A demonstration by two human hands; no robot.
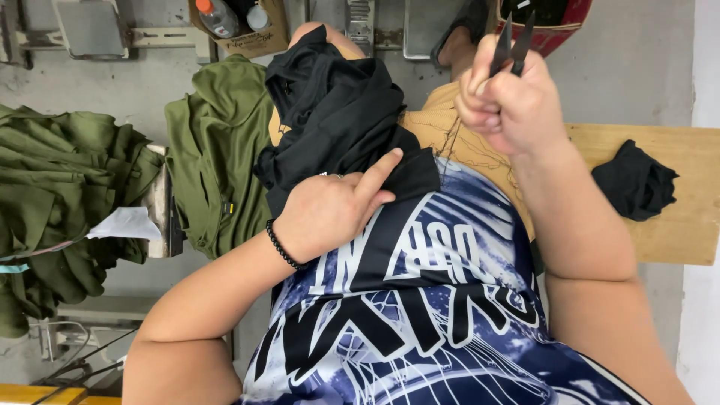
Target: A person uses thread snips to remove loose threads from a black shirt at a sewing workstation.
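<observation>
Left hand (330,210) presses the crumpled black cloth garment (337,112) on the lap, forefinger extended; right hand (510,101) clenches small dark metal thread snips (511,46).

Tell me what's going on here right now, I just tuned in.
A person sits with a black garment bunched on their lap. Their left hand rests on it, index finger pointing at the fabric's edge. Their right hand is raised in a fist around small black thread snips, blades pointing away from the body. Green garments are piled to the left, and another black cloth piece lies on a wooden board at right.
</observation>
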